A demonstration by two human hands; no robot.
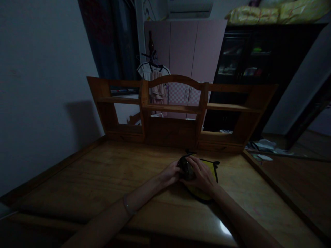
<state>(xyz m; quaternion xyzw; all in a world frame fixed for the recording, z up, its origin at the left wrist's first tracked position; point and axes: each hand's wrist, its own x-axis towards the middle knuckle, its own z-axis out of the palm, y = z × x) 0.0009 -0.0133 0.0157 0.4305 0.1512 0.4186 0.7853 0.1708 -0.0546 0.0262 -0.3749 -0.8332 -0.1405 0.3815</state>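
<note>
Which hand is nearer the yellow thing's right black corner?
Right. The right hand is just left of that corner; the left hand is farther left.

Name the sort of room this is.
Probably a bedroom in a home: beyond the wooden desk stand a pink wardrobe and hanging clothes, with a wall-mounted air conditioner above.

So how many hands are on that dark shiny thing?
2: the left hand on the left side of the dark shiny thing, the right hand on its right side, over the yellow, black-edged piece. Some fingers are hidden, but I see no other hands.
</note>
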